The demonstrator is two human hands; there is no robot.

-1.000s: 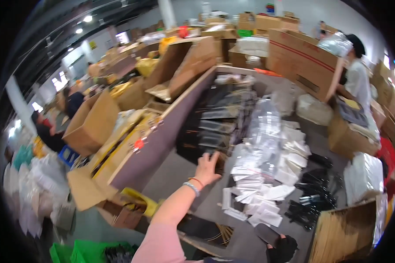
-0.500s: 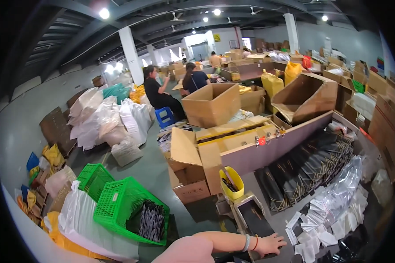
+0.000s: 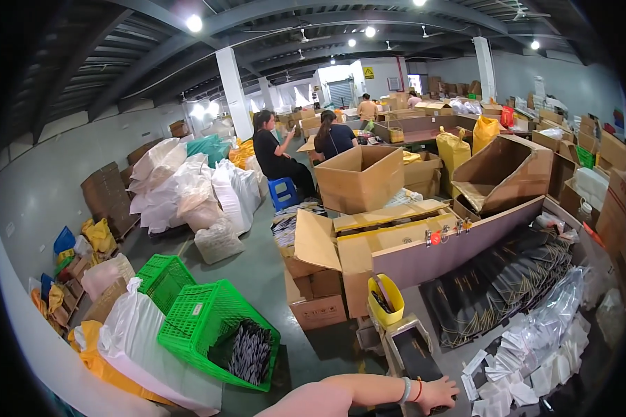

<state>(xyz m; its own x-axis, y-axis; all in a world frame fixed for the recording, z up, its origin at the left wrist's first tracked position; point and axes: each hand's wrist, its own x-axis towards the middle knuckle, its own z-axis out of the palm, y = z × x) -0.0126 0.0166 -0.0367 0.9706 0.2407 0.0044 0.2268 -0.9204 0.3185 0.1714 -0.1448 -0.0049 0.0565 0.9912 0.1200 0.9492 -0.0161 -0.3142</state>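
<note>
My left hand, with a light bracelet and a red cord at the wrist, reaches in from the lower edge. It lies palm down on the grey worktop, its fingers stretched out and slightly bent. Beside it a black flat piece rests in a narrow wooden holder. Dark material shows under the fingers, too little to name. White folded papers are spread to the right of the hand. My right hand is out of view.
A yellow bin with tools stands behind the holder. Black pieces with gold cords lie in rows at right. Clear plastic bags cover some papers. Open cartons and green crates stand on the left. Two people sit farther back.
The view has shifted, so the scene sits farther right and slightly lower. My left hand stays by the holder; its spread fingers have drawn closer together and bent a little.
</note>
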